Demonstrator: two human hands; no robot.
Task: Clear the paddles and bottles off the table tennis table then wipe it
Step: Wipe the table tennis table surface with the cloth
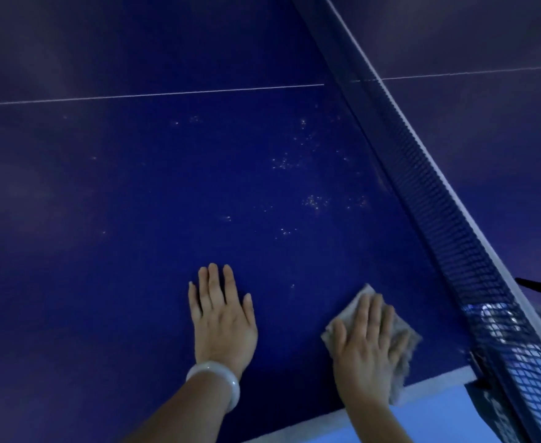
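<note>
Head view: looks down on the blue table [135, 187] near its side edge, with the net [448, 219] running along the right.
Left hand [222, 318]: flat on the table, fingers straight and close together, holding nothing; a pale bangle [218, 382] sits on the wrist.
Right hand [366, 350]: fingers spread flat, pressing a grey cloth [403, 343] onto the table just beside the net and close to the white edge line.
Paddles and bottles: none in sight on this part of the table, so clearing looks done and wiping is the step in hand.
Marks left: pale specks [294, 161] scattered between the hands and the centre line, beyond the cloth.
Doing it well: probably keep the whole palm on the cloth, push in overlapping strokes up through the specks, and lean on the left hand for reach. Working tight against the net risks snagging the cloth on the mesh.
Containers: none shows here.
</note>
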